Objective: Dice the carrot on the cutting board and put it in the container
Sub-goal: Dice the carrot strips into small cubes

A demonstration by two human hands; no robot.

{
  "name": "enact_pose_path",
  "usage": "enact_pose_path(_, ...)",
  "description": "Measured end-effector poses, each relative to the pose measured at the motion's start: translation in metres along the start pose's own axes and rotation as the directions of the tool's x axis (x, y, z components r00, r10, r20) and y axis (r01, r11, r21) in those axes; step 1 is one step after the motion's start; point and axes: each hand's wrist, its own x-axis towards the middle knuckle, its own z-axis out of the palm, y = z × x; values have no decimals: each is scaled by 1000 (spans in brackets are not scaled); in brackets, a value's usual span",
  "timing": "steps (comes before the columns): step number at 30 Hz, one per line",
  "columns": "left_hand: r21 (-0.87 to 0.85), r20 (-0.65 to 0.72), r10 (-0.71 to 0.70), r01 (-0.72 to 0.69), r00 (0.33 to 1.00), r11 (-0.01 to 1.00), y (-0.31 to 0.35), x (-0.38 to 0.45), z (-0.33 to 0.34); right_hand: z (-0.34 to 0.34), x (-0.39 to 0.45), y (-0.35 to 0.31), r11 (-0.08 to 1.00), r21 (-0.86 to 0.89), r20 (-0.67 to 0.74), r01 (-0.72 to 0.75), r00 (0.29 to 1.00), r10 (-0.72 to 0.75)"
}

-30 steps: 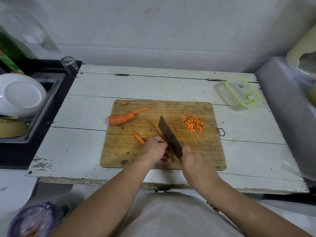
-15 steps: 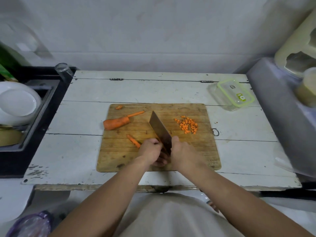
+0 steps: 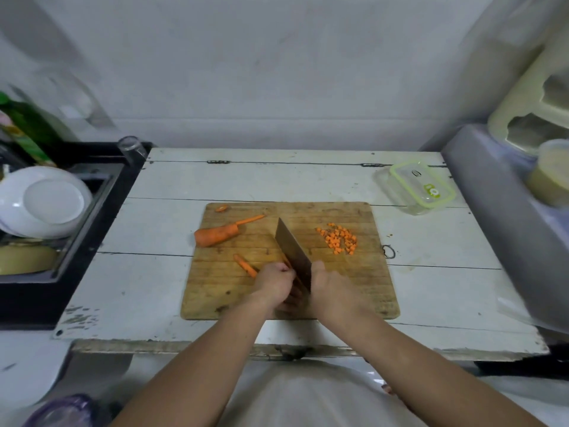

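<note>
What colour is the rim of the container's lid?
Light green, around a clear lid on the container; head view shows it.

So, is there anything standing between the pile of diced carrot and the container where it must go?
Nothing visible stands on the path. The diced carrot lies at the right of the cutting board; the container sits beyond the board's far right corner with only bare table between. However, its green-rimmed lid appears to be on.

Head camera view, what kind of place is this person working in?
Most likely a small home kitchen. A wooden cutting board with diced carrot lies on a worn white table, and white plates sit in a sink at the left.
</note>
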Motion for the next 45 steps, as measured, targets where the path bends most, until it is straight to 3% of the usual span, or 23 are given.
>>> enact_pose_path(3,50,-5,-7,7,1000,999,-2,0,0,3,-1,16,995,81,6,-55,998,55)
enact_pose_path(7,259,-58,58,-41,997,965,-6,2,-10,-8,10,31,960,274,62,-60,997,45)
enact_pose_path(10,317,-84,132,-99,988,943,-13,8,-24,-16,9,44,827,546,129,-133,989,74)
enact_pose_path(13,62,-197,197,-188,961,980,-7,12,-35,-25,10,64,653,733,186,-190,980,75)
enact_pose_path(16,-354,-218,188,-257,958,899,15,15,-35,-37,12,81,454,857,266,-242,964,12)
enact_pose_path(17,-479,-168,175,-235,970,846,24,16,-33,-42,12,85,384,884,296,-268,955,-14)
enact_pose_path(19,-645,59,118,-52,991,763,37,15,-23,-46,11,91,245,922,326,-299,942,-81)
enact_pose_path(21,-631,364,78,185,928,754,46,10,-14,-46,10,92,149,940,328,-308,935,-133)
enact_pose_path(23,-586,501,100,253,860,769,53,8,-8,-42,11,91,131,943,323,-305,936,-143)
enact_pose_path(30,-435,371,44,131,927,891,53,25,-15,-43,8,98,179,940,313,-289,942,-122)
enact_pose_path(35,-411,451,36,172,892,895,57,25,-20,-46,3,103,156,946,298,-284,951,-76)
enact_pose_path(37,-430,395,49,138,917,892,55,26,-12,-46,0,103,140,950,293,-279,952,-85)
enact_pose_path(40,-393,206,45,40,977,919,48,38,-5,-43,-4,107,65,959,279,-276,959,-52)
enact_pose_path(42,-283,130,60,-21,990,959,47,47,-8,-43,-6,114,45,962,269,-270,963,10)
enact_pose_path(45,18,100,153,-155,983,988,60,57,-17,-46,-11,124,114,955,268,-274,961,64)
